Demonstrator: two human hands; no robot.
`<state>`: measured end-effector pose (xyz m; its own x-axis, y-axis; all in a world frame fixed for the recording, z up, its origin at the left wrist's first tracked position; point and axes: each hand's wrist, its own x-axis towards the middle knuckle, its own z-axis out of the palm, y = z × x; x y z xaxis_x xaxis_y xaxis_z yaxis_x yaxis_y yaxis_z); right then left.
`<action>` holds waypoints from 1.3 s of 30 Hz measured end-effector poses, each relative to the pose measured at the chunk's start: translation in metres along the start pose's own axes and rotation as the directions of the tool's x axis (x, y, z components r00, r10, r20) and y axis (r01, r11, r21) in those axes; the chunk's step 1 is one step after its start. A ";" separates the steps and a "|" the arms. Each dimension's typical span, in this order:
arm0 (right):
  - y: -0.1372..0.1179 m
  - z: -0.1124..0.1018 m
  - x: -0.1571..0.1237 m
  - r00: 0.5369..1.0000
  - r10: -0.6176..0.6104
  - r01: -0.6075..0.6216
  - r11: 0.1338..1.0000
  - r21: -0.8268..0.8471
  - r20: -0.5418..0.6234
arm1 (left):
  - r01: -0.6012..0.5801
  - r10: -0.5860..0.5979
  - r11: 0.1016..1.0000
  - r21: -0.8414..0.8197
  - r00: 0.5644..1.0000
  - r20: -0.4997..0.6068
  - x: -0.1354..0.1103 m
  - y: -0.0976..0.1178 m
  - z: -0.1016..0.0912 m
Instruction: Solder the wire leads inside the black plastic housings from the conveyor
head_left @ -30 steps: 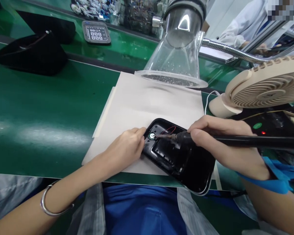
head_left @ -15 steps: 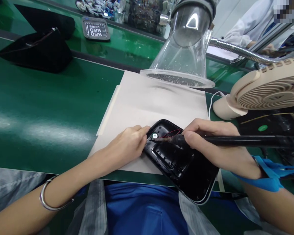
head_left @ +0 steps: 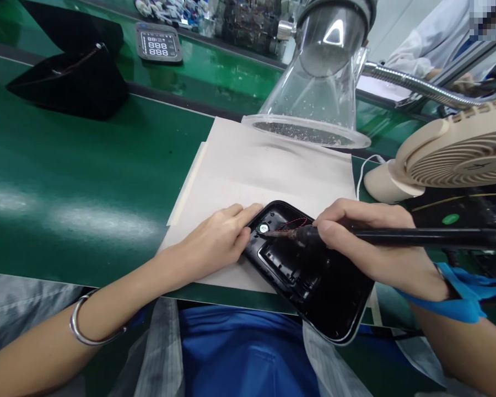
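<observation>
A black plastic housing [head_left: 339,300] lies tilted, its open side up, over the front edge of the bench. My left hand [head_left: 217,237] is closed on its upper left edge, with some fingertips hidden. Between the fingers of my right hand [head_left: 372,240], held like a pen, is a soldering iron [head_left: 438,237]. The iron's tip points left and reaches a small round silver part [head_left: 263,227] in the housing's corner; whether it touches cannot be made out. Thin red wires [head_left: 291,224] loop beside the tip.
White paper [head_left: 231,176] is taped to the green bench [head_left: 86,171]. Above it hangs a clear fume hood [head_left: 314,105]. A beige fan [head_left: 458,149] stands at right. A black pouch-like object [head_left: 74,82] and a display unit [head_left: 159,43] sit at back left. Another person's sleeve [head_left: 421,44] shows beyond.
The view has shifted slightly. My left fingers have moved a little along the housing's edge, the index finger stretching further. The iron's tip stays by the round part.
</observation>
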<state>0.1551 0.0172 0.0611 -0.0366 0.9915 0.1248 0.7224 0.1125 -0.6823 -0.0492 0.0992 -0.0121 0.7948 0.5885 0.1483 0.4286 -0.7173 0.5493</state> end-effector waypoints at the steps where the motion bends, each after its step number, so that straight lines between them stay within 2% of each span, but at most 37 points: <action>1: 0.000 0.000 0.000 1.000 0.001 -0.001 1.000 -0.002 -0.003 | -0.005 0.005 1.000 0.007 1.000 0.001 0.000 0.000 0.000; 6: 0.002 -0.001 -0.002 1.000 -0.002 0.002 1.000 -0.024 -0.003 | -0.074 0.074 0.997 0.015 0.997 -0.001 0.001 -0.002 -0.003; 10: 0.004 -0.002 -0.004 1.000 -0.006 0.006 0.999 -0.038 0.007 | -0.115 0.113 0.992 0.060 0.993 0.040 0.005 -0.002 -0.007; 17: 0.002 -0.003 -0.009 0.998 -0.066 0.066 0.997 -0.030 -0.005 | -0.220 0.213 0.967 0.129 0.975 0.066 0.009 -0.004 -0.009; 26: 0.001 0.000 -0.007 0.999 -0.055 0.055 0.998 -0.026 0.002 | -0.228 0.182 0.949 0.219 0.960 0.212 0.017 -0.001 -0.016; 34: 0.004 0.001 -0.006 0.997 -0.072 0.072 0.997 -0.038 0.004 | -0.249 0.197 0.943 0.221 0.953 0.231 0.018 -0.002 -0.017; 39: 0.003 -0.001 -0.004 0.996 -0.072 0.074 0.997 -0.036 0.060 | -0.253 0.195 0.937 0.239 0.951 0.241 0.018 -0.003 -0.018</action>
<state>0.1585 0.0137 0.0593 -0.1296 0.9830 0.1300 0.7424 0.1831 -0.6445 -0.0434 0.1186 0.0036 0.9429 0.3292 0.0498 0.3031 -0.9107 0.2806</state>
